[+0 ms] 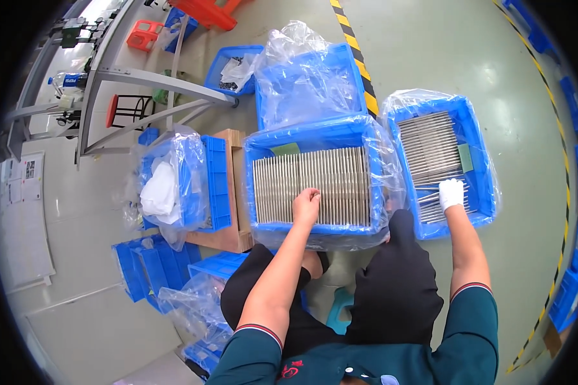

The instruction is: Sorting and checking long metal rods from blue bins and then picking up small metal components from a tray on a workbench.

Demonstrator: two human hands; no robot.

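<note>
My bare left hand (307, 205) is closed in a pinch over the middle of a long row of slim metal rods (340, 183). The rods stand side by side in a plastic-lined blue bin (311, 136). Whatever the fingertips hold is hidden beneath them. To the right, my white-gloved right hand (451, 194) reaches into a second lined blue bin (486, 183), its fingers curled down onto loose metal rods (431, 206). A neat stack of similar rods (430, 144) fills the far part of that bin, beside a green slip (465, 157).
Behind the middle bin stands a blue bin draped in clear plastic (308, 83), beside a smaller blue bin (230, 64). A wooden pallet (237, 237) and a blue bin holding white cloth (162, 191) are at left. Yellow-black tape (356, 54) crosses the floor; a grey metal frame (164, 82) rises far left.
</note>
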